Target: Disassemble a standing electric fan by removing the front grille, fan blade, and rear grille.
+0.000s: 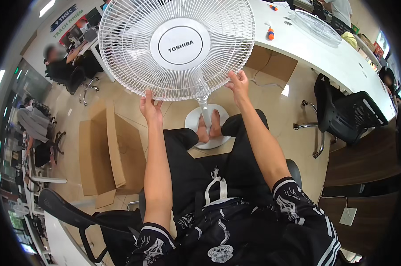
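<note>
- Big round white wire fan grille (177, 44) is up at 12 o'clock, with a slim white pole (205, 114) running down from its 5 o'clock edge to a round white base (190, 119), bare feet (215, 123) on it.
- Left hand (151, 108) is pinching the rim with fingertips around 7 o'clock; right hand (239, 86) does likewise around 4.
- Handling-wise, I'd guess light for its size, a bit slick, thin wires that bend easily.
- Imo hold the stiffer outer ring, 3 and 9 o'clock, not mid-wire.
</note>
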{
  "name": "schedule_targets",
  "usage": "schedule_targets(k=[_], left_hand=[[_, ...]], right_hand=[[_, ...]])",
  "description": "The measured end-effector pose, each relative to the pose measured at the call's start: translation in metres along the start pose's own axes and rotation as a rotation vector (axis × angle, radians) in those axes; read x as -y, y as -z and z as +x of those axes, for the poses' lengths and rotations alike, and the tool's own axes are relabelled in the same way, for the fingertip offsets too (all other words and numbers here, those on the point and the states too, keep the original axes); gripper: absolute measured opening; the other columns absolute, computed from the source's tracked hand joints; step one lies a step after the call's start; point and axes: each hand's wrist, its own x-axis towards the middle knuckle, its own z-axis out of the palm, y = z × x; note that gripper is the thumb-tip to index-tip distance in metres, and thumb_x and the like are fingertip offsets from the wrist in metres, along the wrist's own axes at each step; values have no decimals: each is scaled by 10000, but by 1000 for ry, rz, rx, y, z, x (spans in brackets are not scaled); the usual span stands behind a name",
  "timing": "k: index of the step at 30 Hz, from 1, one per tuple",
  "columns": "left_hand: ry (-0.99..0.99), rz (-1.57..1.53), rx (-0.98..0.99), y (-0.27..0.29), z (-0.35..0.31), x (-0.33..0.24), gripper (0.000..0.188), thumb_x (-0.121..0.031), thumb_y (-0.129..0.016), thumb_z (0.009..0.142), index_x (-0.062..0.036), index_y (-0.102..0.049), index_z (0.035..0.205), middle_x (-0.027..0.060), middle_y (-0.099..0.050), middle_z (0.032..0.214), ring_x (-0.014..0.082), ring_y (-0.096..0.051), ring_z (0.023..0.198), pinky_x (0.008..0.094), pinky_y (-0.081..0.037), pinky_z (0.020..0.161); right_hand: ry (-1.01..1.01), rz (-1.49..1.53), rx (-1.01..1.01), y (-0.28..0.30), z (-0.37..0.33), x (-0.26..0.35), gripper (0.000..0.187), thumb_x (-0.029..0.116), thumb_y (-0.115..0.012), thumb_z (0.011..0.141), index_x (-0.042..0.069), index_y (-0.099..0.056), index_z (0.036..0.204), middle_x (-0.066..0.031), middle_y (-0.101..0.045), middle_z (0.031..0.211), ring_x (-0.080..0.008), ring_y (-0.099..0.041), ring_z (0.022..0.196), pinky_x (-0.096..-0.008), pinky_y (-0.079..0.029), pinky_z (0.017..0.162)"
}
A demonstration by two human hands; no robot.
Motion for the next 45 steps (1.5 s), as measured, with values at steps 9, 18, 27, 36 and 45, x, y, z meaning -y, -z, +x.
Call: schedule_targets(k=[9,18,27,36,45], left_hand=[[50,144,-95,-19,-14,-33,525,-406,-800,798,-20,-598,1091,78,-626,1080,194,-593,997,403,-524,784],[48,188,-130,-29,-31,-44,543,-392,-816,778,-9,-615,1106,82,-653,1053,199,-620,975,410,-541,775],[44,160,-124,-27,-32,-49,545,-330,-848,755,34,-597,1075,110,-654,1002,209,-651,911,394,-585,719],[39,157,-182,-31,-40,-50,593,-287,-865,741,64,-562,1112,123,-655,1019,208,-661,873,383,-576,715],[39,111,-198,-32,-44,-50,607,-268,-886,717,71,-568,1108,130,-655,1013,210,-668,864,371,-582,689]], right_hand=[[-36,-20,-72,-21,-14,25,464,304,-801,803,-6,-528,1014,-124,-659,895,-175,-675,700,-306,-605,575],[-94,-132,-114,-21,-22,40,571,405,-788,806,-45,-543,1058,-131,-658,924,-174,-672,764,-289,-593,640],[-108,-198,-96,-27,-33,58,564,446,-744,847,-40,-572,1076,-106,-653,960,-157,-656,821,-278,-567,752],[-128,-256,-113,-23,-40,61,653,482,-736,844,-83,-567,1125,-126,-615,993,-199,-649,885,-309,-564,803],[-108,-233,-150,-27,-42,65,612,421,-736,864,-108,-576,1125,-129,-636,955,-167,-646,814,-272,-559,727]])
